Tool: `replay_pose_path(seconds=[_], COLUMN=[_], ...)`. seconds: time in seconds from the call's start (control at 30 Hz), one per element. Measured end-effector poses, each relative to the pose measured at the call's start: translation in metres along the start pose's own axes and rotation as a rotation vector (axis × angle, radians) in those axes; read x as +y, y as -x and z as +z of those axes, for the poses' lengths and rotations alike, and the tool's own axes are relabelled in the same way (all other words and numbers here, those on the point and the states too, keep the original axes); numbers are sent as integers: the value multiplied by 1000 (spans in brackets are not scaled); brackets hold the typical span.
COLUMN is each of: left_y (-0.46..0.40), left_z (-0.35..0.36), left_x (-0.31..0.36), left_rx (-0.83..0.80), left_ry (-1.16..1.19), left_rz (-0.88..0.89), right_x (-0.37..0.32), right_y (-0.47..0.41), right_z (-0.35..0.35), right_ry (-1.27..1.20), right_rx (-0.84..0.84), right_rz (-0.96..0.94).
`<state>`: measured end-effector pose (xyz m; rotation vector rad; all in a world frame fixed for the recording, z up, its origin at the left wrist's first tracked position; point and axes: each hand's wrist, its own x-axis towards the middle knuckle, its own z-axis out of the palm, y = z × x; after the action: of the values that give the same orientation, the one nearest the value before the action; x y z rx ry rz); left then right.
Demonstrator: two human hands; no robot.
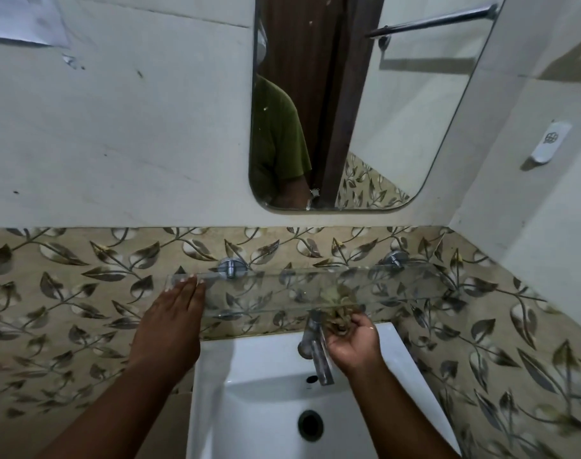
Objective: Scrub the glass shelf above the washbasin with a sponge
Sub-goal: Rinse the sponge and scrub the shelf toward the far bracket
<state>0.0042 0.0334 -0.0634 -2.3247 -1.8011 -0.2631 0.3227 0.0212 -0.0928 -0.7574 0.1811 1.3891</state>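
Glass shelf [315, 286] sits on the wall above the washbasin [269, 392]. Left hand [173, 319] lies flat and open on its end. Right hand [352, 342] grips the sponge [337, 318] under the front edge. Best to rub slowly and hold the shelf steady.

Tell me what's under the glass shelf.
Under the glass shelf: tap, white washbasin, right hand holding the sponge beneath it. Sponge's upper part blurs through glass.
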Motion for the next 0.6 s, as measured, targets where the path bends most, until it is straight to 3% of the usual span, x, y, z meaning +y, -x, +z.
replay_pose_path(seconds=[0.1, 0.3, 0.6], left_y=[0, 1, -1], left_z=[2, 1, 3], left_x=[0, -1, -2], left_rx=[5, 3, -28], left_ry=[1, 16, 31], left_rz=[1, 10, -1], right_x=[-21, 7, -45], right_y=[-6, -14, -8], right_z=[13, 47, 3], right_ry=[-76, -45, -113], right_rx=[19, -25, 66], right_rz=[-98, 8, -110])
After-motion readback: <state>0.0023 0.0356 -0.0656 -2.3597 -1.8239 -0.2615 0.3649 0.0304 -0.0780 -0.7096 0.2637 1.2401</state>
